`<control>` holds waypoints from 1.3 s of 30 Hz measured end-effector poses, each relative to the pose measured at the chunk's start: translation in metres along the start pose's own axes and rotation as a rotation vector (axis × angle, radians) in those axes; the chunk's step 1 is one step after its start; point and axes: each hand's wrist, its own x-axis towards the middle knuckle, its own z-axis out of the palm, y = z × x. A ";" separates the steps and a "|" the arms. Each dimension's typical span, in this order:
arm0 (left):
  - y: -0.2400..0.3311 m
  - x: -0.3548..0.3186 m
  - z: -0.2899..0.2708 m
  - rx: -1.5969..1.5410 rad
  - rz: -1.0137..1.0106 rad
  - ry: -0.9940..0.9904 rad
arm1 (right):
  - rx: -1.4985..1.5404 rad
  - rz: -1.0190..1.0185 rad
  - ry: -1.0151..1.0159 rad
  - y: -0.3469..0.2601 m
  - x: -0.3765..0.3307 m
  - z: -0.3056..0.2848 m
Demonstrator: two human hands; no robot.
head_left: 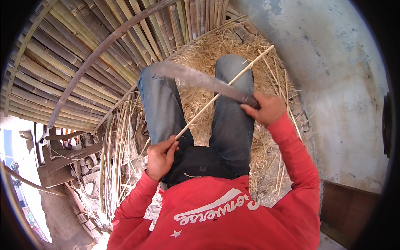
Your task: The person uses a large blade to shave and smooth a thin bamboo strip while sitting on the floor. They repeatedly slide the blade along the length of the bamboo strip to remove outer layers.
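Note:
My left hand [161, 157] is closed on the near end of a thin pale bamboo strip [199, 113], which slants up and to the right across my lap. Beyond my right knee its far end sticks out, with a small curl of shaving on it. My right hand [268, 109] grips the dark handle end of a long knife [200, 79]. The blade, slightly blurred, points left over both knees and crosses the strip near its middle. Whether blade and strip touch I cannot tell.
Straw-like shavings [200, 96] cover the ground between and beyond my legs. A bundle of long thin strips [116, 150] lies to my left, with more strips [279, 83] at the right. A bamboo-pole fence [91, 62] stands far left. The plastered wall [341, 83] rises close on the right.

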 end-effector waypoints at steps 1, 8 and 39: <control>0.003 -0.001 -0.005 0.060 0.018 -0.032 | 0.004 0.004 -0.002 0.015 0.004 -0.002; 0.008 0.004 0.009 0.096 0.117 0.035 | 0.225 0.396 0.090 0.033 0.023 0.007; -0.010 0.004 -0.010 0.086 0.062 0.048 | 0.121 0.802 0.228 0.178 0.027 0.016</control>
